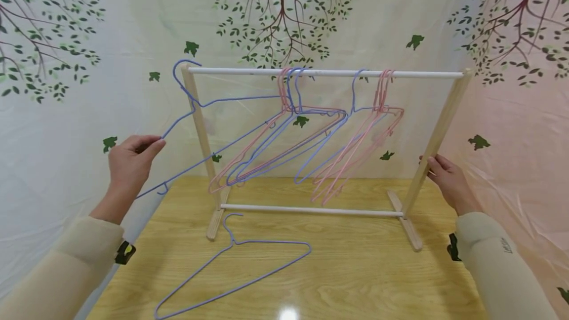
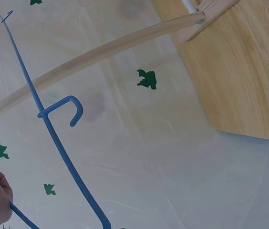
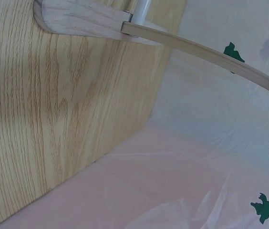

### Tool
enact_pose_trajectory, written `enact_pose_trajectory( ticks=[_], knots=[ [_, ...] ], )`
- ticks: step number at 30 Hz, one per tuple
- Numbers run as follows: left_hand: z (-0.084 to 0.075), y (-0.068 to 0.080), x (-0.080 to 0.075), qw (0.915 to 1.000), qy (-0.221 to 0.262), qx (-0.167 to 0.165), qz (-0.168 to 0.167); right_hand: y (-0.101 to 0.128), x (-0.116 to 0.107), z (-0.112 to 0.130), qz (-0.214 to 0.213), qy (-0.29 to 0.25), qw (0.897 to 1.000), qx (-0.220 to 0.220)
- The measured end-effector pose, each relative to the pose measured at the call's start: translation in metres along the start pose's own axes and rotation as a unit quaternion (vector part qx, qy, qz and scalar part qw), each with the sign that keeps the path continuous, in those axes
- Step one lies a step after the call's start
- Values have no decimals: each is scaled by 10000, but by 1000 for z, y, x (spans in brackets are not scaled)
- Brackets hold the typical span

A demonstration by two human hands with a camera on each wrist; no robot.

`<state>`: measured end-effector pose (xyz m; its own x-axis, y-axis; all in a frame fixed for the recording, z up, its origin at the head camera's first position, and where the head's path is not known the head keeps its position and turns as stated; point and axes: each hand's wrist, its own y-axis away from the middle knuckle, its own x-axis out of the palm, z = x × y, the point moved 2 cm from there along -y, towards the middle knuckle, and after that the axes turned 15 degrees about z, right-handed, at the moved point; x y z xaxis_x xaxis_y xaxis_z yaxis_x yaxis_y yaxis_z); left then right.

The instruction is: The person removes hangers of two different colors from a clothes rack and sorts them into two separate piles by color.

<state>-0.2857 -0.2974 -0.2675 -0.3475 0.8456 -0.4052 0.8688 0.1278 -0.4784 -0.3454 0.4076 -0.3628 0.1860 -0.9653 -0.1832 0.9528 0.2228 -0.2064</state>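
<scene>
- blue hanger (image 1: pixel 194 105), head view: left of the frame, tilted, its hook beside the left end of the white top rod (image 1: pixel 249 70); whether hook and rod touch, i cannot tell.
- left hand (image 1: pixel 133 162), left of the frame: thumb and fingers together, pinching the sloping shoulder of that hanger.
- right hand (image 1: pixel 451 181), right of the frame: clamped on the right post (image 1: pixel 440 120) of the rack (image 1: pixel 311 210), thumb on the near side, a fingertip showing past the far edge.
- pink hangers (image 1: pixel 381 95) and hung blue hangers (image 1: pixel 290 94) crowd the rod in two bunches, one at centre, one right of centre.
- loose hanger (image 1: pixel 272 242), bottom of the frame left of centre: bluish, flat on the wooden table (image 1: pixel 355 270).
- left wrist view: the hanger slants from upper left to bottom centre, a small hook (image 2: pixel 71 101) jutting from its bar; the hand, cut off at lower left, grips the wire.
- right wrist view: the post runs from top centre to the right edge, where part of the hand meets it; the grip is mostly out of the picture.
</scene>
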Motion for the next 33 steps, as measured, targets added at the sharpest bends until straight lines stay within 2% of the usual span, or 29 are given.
enact_pose_trajectory(
  ticks=[12,18,21,33],
  knots=[
    [21,22,-13,9994,-344,-41,-67,-2,1,-1,-18,-13,10000,-14],
    [32,30,-15,9983,-548,-132,-117,-1,0,-2,81,-277,9990,-328],
    [38,36,-14,9972,-711,-247,-24,-1,-1,-2,121,-415,9980,-466],
    [67,65,-4,9929,-1028,-335,504,-1,-1,-3,132,-571,9974,-419]
  ],
)
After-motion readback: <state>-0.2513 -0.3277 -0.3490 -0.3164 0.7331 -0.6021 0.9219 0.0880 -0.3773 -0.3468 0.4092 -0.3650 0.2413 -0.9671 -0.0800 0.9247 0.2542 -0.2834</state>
